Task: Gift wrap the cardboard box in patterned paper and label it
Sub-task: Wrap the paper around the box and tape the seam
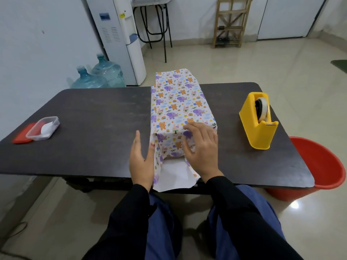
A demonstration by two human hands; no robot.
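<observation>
Right fingers point(189, 128) lie slightly spread and gently bent over the near top edge of the paper point(178, 102), with the thumb lower down on the end face, pressing the top flap down; they clamp on nothing. Left fingers point(138, 141) are straight and together, the left hand point(140, 160) set flat against the left side flap; the right hand point(201, 149) covers the right corner.

The box itself is hidden inside the paper, lying lengthwise mid-table point(93, 119), its near end at the person's edge. The long wrap around the body looks done; the near end is only partly folded, side flaps standing, bottom flap white side up over the table edge; the far end looks unfolded. Taping and labelling seem left: the dispenser point(258, 121) stands well to the right, and a tub point(43, 128) of white slips, perhaps labels, sits far left.
</observation>
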